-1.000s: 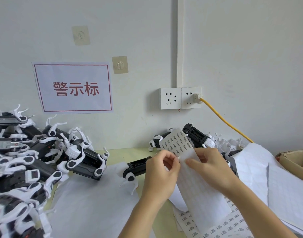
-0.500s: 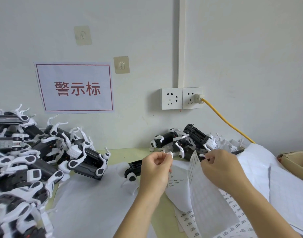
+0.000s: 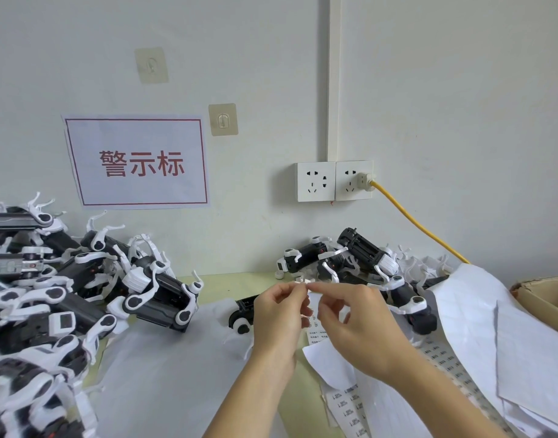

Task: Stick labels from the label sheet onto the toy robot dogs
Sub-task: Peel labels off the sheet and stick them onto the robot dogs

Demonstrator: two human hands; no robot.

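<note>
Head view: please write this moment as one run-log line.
left hand: pinches label | right hand: pinches same label | label sheets: on table | dog: none held

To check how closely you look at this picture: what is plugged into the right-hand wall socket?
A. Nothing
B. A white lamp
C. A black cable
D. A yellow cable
D: a yellow cable runs from the plug in the right-hand socket down toward the pile of toy robot dogs on the right.
</note>
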